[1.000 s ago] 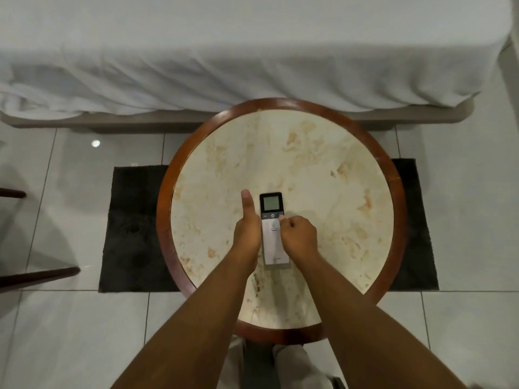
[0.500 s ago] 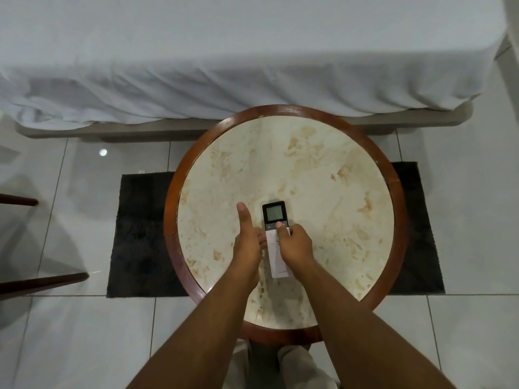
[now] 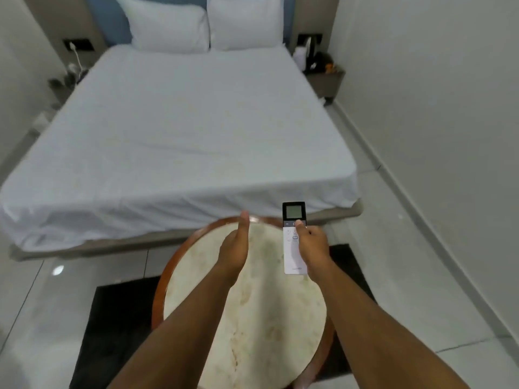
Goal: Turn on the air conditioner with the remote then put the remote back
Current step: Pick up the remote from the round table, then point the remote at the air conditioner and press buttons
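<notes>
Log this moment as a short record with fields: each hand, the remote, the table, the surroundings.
right hand: holds the remote, thumb on its buttons
left hand: empty, open, thumb up, above the table
remote: lifted, screen end pointing away
table: round, marble-look top, wooden rim, nothing on it
surroundings: bed with two pillows
air conditioner: not in view

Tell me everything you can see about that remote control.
The remote is a slim white bar, plastic by the look, with a dark top holding a grey screen and small buttons below it. The right hand holds it upright above the round table, its thumb near the top buttons. The left hand is open beside it, not touching.
</notes>
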{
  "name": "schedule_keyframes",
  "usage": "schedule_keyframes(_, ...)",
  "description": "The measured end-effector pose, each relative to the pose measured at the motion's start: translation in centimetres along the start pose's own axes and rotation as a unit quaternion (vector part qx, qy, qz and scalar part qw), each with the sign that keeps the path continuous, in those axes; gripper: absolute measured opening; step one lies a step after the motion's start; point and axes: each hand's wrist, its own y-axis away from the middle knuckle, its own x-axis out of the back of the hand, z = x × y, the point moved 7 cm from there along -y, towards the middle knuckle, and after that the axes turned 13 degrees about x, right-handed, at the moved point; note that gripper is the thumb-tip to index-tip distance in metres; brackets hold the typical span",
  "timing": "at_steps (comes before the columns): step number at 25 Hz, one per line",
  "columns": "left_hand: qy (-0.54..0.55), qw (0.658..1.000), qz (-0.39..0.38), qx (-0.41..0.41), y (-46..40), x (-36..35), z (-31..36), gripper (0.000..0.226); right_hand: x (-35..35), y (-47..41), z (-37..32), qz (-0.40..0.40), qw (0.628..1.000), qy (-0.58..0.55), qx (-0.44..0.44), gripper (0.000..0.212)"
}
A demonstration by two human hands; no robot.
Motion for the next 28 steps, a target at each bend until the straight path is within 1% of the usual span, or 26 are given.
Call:
schedule_keyframes(3, -0.074, 0.993, -0.012, -0.088, 5.0, -1.6, 8.8, 0.082, 6.2, 0.2, -8.8, 0.054, 0.995, -0.039, 0.073, 0.034)
schedule_keyframes(4, -0.101, 0.988, -0.009, -0.120, 6.5, -2.1, 11.3, 0.082, 8.0, 0.5, -11.2, 0.067, 0.993, -0.045, 0.088, 0.033)
schedule_keyframes(5, -0.121, 0.979, -0.005, -0.163, 8.3, -2.8, 14.1, 0.090, 10.1, 0.9, -13.8, 0.083, 0.990, -0.048, 0.106, 0.033)
schedule_keyframes(7, -0.150, 0.958, -0.002, -0.243, 11.7, -4.2, 19.2, 0.113, 14.3, 2.2, -18.4, 0.113, 0.982, -0.058, 0.137, 0.034)
schedule_keyframes(9, -0.197, 0.924, 0.002, -0.329, 16.2, -6.0, 24.2, 0.121, 18.9, 3.9, -23.1, 0.151, 0.971, -0.067, 0.174, 0.034)
schedule_keyframes(10, -0.236, 0.893, 0.014, -0.383, 18.8, -7.2, 26.7, 0.120, 21.4, 4.9, -25.6, 0.173, 0.963, -0.064, 0.197, 0.034)
schedule_keyframes(12, -0.323, 0.804, 0.064, -0.496, 24.1, -9.3, 31.0, 0.118, 25.9, 7.2, -30.1, 0.214, 0.945, -0.064, 0.241, 0.032)
schedule_keyframes(13, -0.344, 0.757, 0.095, -0.547, 27.0, -10.3, 33.1, 0.118, 28.4, 8.7, -32.5, 0.238, 0.932, -0.065, 0.265, 0.032)
schedule_keyframes(14, -0.353, 0.722, 0.124, -0.583, 29.2, -10.9, 34.8, 0.121, 30.3, 10.1, -34.4, 0.256, 0.922, -0.063, 0.283, 0.032)
schedule_keyframes(16, -0.350, 0.669, 0.164, -0.635, 33.5, -12.1, 37.8, 0.125, 34.1, 13.1, -38.1, 0.298, 0.898, -0.058, 0.318, 0.033)
schedule_keyframes(20, -0.313, 0.580, 0.216, -0.720, 40.8, -14.0, 41.9, 0.121, 40.3, 18.8, -44.4, 0.369, 0.844, -0.063, 0.383, 0.035)
schedule_keyframes(21, -0.298, 0.567, 0.223, -0.734, 42.5, -14.4, 42.6, 0.120, 41.5, 20.2, -45.7, 0.384, 0.831, -0.065, 0.397, 0.036)
schedule_keyframes(23, -0.265, 0.556, 0.224, -0.755, 45.7, -15.0, 43.9, 0.119, 43.6, 22.7, -47.8, 0.412, 0.807, -0.067, 0.417, 0.038)
schedule_keyframes(25, -0.245, 0.551, 0.217, -0.767, 48.3, -15.5, 44.5, 0.119, 44.9, 24.6, -49.1, 0.432, 0.791, -0.072, 0.428, 0.038)
schedule_keyframes(28, -0.243, 0.541, 0.205, -0.778, 50.7, -16.2, 44.6, 0.118, 45.8, 26.4, -50.1, 0.450, 0.777, -0.069, 0.435, 0.037)
